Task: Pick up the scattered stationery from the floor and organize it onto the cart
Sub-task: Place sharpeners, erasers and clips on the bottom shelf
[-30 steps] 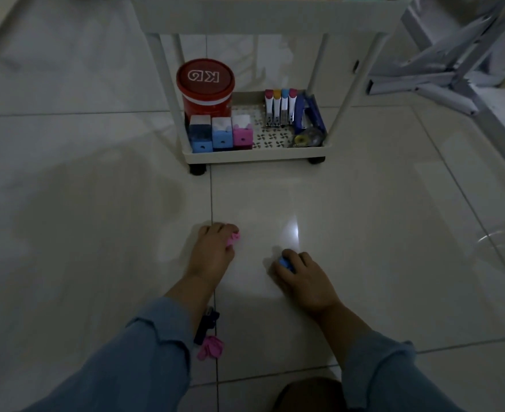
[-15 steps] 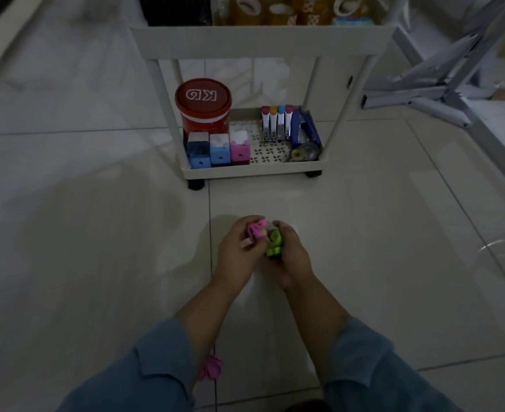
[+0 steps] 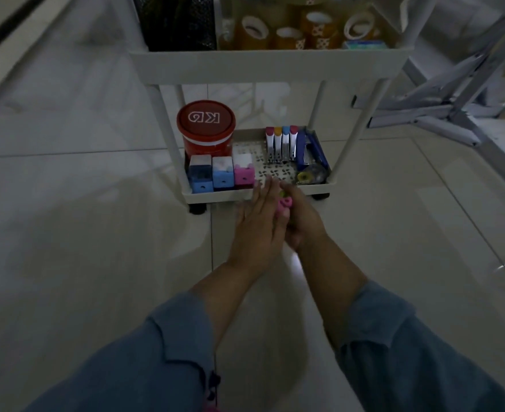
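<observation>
My two hands meet at the front edge of the white cart's bottom shelf. My right hand is curled round small pieces: a pink one and a green one show at its fingers. My left hand lies flat against it, its straight fingers reaching over the shelf rim beside the pink sharpener. On the floor by my left sleeve lie a black clip and another pink piece, both partly hidden.
The bottom shelf holds a red tub, two blue sharpeners, a row of colour-topped metal clippers, blue staplers and a small tape dispenser. Tape rolls and a black mesh holder stand on the upper shelf. A white metal frame lies at the right.
Both hands have moved forward from the open floor to the cart's bottom shelf, carrying the pink and green pieces. My left fingers have straightened. The view has moved closer to the cart.
</observation>
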`<control>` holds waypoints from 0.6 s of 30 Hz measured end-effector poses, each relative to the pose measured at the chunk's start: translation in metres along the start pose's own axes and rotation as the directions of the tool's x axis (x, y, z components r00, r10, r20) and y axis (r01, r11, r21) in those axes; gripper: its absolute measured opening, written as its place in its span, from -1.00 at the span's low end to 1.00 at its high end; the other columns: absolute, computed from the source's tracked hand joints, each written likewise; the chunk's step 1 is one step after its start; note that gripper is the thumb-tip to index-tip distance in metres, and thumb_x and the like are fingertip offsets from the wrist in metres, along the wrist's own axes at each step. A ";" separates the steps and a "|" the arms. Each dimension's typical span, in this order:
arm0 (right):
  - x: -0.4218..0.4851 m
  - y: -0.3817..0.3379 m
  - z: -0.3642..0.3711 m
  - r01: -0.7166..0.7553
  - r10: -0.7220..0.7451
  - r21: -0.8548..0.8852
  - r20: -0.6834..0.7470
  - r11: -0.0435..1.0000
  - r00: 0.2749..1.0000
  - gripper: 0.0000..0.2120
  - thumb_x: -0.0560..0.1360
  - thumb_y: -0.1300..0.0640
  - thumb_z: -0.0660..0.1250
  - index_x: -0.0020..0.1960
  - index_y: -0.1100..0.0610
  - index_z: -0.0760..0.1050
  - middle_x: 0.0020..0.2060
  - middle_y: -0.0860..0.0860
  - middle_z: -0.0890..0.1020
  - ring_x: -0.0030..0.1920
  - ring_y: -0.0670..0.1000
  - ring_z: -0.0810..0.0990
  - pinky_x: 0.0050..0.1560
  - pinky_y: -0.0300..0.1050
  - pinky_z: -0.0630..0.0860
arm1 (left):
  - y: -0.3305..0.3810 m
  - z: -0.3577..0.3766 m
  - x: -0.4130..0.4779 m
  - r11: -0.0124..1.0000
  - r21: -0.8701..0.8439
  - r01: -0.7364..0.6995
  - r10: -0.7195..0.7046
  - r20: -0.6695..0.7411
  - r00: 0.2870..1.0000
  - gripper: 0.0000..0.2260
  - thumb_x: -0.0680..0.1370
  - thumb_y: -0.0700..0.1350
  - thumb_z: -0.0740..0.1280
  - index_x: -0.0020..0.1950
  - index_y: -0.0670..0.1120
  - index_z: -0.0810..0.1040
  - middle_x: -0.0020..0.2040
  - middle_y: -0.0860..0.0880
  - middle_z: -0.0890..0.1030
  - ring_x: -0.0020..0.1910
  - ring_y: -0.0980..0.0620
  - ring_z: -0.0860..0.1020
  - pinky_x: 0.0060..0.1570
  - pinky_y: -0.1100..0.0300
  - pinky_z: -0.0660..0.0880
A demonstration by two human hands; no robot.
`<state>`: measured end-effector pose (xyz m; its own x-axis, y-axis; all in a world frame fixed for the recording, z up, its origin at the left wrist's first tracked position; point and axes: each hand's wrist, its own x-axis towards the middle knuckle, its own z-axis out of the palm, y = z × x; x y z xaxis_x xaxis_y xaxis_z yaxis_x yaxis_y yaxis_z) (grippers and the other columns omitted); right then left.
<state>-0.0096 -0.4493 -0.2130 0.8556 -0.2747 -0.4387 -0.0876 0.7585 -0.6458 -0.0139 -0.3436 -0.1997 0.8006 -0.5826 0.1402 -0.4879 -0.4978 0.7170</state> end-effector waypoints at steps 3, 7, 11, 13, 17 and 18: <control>0.030 -0.026 0.016 0.245 -0.289 -0.285 -0.124 0.927 0.949 -0.94 0.51 0.21 0.28 -0.13 0.15 0.50 -0.25 0.07 0.52 -0.21 0.01 0.51 -0.19 -0.12 0.52 | -0.015 -0.005 0.016 0.981 0.191 -0.037 0.037 0.001 0.999 -0.49 0.59 0.04 -0.14 0.54 -0.04 -0.06 0.56 0.02 -0.06 0.53 0.11 -0.15 0.46 0.17 -0.22; 0.069 -0.031 0.031 0.447 -0.628 -0.737 0.040 0.507 0.777 -0.93 0.47 0.28 0.31 -0.17 0.16 0.53 -0.28 0.00 0.53 -0.29 -0.14 0.46 -0.21 -0.37 0.42 | -0.046 -0.001 0.028 0.875 0.474 -0.098 0.020 0.167 0.986 -0.49 0.60 0.02 -0.19 0.53 -0.08 -0.20 0.56 -0.03 -0.16 0.53 0.07 -0.19 0.42 0.21 -0.28; 0.093 -0.017 0.025 0.449 -0.666 -0.871 0.213 0.203 0.715 -0.92 0.44 0.29 0.33 -0.08 0.27 0.54 -0.07 0.19 0.53 -0.14 -0.06 0.43 -0.19 -0.55 0.31 | -0.064 0.005 0.033 0.844 0.524 -0.114 -0.007 0.223 0.975 -0.51 0.65 -0.03 -0.10 0.52 -0.07 -0.24 0.55 -0.02 -0.20 0.53 0.07 -0.21 0.37 0.21 -0.35; 0.101 -0.012 0.018 0.418 -0.634 -0.905 0.280 0.076 0.721 -0.87 0.46 0.25 0.32 -0.01 0.26 0.54 0.03 0.19 0.47 -0.04 -0.04 0.42 -0.06 -0.45 0.33 | -0.070 0.008 0.033 0.825 0.555 -0.109 -0.018 0.218 0.976 -0.50 0.63 0.00 -0.17 0.52 -0.08 -0.26 0.55 -0.03 -0.21 0.53 0.06 -0.22 0.36 0.19 -0.37; 0.107 -0.002 0.008 0.366 -0.545 -0.925 0.359 -0.100 0.758 -0.78 0.54 0.14 0.25 0.13 0.19 0.54 0.15 0.16 0.43 0.09 0.06 0.47 0.09 -0.24 0.35 | -0.071 0.009 0.033 0.769 0.630 -0.104 -0.044 0.216 0.975 -0.48 0.65 -0.05 -0.10 0.50 -0.10 -0.32 0.54 -0.03 -0.28 0.52 0.04 -0.26 0.35 0.12 -0.41; 0.107 0.000 0.006 0.362 -0.524 -0.921 0.383 -0.147 0.761 -0.76 0.56 0.11 0.22 0.15 0.17 0.54 0.14 0.16 0.44 0.09 0.08 0.48 0.06 -0.21 0.37 | -0.070 0.009 0.033 0.763 0.639 -0.098 -0.051 0.211 0.976 -0.48 0.65 -0.05 -0.10 0.50 -0.11 -0.33 0.54 -0.04 -0.28 0.52 0.03 -0.26 0.34 0.12 -0.42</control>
<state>0.0848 -0.4751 -0.2558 0.8923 -0.3800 0.2438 -0.1471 -0.7551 -0.6389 0.0434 -0.3338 -0.2514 0.7328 -0.6790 -0.0432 -0.6734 -0.7329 0.0969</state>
